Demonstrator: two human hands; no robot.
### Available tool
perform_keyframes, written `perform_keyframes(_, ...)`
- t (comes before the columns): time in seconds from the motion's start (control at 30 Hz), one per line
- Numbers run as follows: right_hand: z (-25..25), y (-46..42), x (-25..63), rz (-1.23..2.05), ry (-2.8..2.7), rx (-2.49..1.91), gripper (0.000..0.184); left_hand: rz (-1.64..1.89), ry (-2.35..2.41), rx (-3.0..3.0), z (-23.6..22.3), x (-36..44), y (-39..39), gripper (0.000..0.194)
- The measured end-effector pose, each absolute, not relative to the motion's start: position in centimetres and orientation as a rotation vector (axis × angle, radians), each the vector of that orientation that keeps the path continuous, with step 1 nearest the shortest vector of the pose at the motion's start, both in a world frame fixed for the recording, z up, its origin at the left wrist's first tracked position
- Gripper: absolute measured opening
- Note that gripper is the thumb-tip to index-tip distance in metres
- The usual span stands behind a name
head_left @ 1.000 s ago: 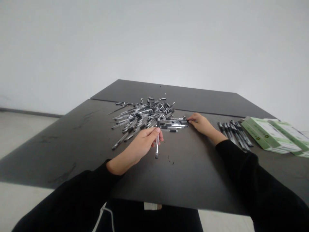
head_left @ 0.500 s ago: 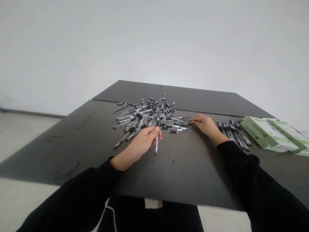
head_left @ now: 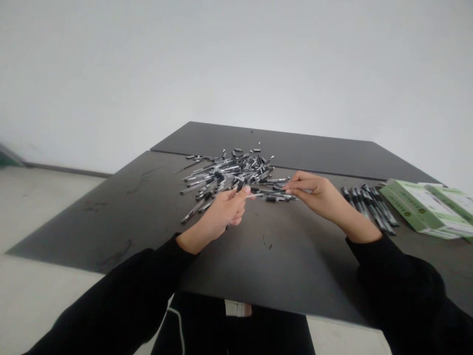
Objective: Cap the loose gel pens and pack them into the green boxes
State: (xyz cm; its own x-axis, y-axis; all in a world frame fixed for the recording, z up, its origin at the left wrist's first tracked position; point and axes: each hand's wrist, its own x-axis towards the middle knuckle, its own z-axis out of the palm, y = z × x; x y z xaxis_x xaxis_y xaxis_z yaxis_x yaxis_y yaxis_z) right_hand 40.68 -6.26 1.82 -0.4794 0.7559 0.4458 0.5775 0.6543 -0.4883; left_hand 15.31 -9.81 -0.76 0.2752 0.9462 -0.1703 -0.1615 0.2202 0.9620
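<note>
A loose pile of clear black-capped gel pens (head_left: 229,175) lies on the dark tabletop (head_left: 111,222). My left hand (head_left: 223,214) grips a clear gel pen (head_left: 264,195) at the near edge of the pile, and the pen points right, level with the table. My right hand (head_left: 318,192) is raised just above the pile's right side, its thumb and fingers pinched at the pen's far end. They seem to hold a black pen cap (head_left: 286,189), though the fingers partly hide it.
Several black pens lie side by side (head_left: 369,209) to the right of my right hand. Green and white boxes (head_left: 421,207) stand beyond them at the right edge. A second dark table panel (head_left: 295,153) adjoins at the back, and a pale floor (head_left: 48,217) shows on the left.
My left hand has turned the pen from pointing down to lying sideways toward the right. My right hand has lifted from the pile and moved left, bringing the fingers to the pen's end.
</note>
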Motion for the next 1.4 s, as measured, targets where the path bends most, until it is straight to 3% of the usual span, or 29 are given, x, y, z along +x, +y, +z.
perform_keyframes(0.2, 1.4, -6.7, 39.8, 0.227, -2.317, -0.903, 0.027, 0.837, 0.890, 1.089, -0.8, 14.8, -9.7, 0.049)
perform_keyframes(0.4, 0.9, -6.7, 39.6, 0.078, -2.336, -0.897, 0.028, 0.794, 0.931, 1.254, -0.9, 14.4, -9.9, 0.030)
perform_keyframes(0.57, 2.5, -7.3, 40.4, 0.054, -1.954, -1.048, 0.016, 0.830, 0.944, 1.349, -1.0, 14.2, -10.0, 0.034)
perform_keyframes(0.67, 2.9, -6.7, 41.5, 0.241, -1.571, -1.050, 0.011, 0.866, 0.891, 1.315, -1.2, 14.2, -10.0, 0.036)
perform_keyframes(0.83, 2.2, -5.9, 41.7, 0.912, -1.155, -0.862, 0.027, 0.837, 0.829, 1.256, -1.3, 14.4, -10.0, 0.040)
perform_keyframes(0.93, 2.0, -6.7, 40.4, 1.143, -1.093, -0.820, 0.026, 0.836, 0.818, 1.255, -1.4, 14.5, -10.1, 0.043)
perform_keyframes(1.4, 1.6, -7.8, 38.6, 1.230, -1.121, -0.807, 0.028, 0.816, 0.860, 1.327, -1.4, 14.6, -10.3, 0.044)
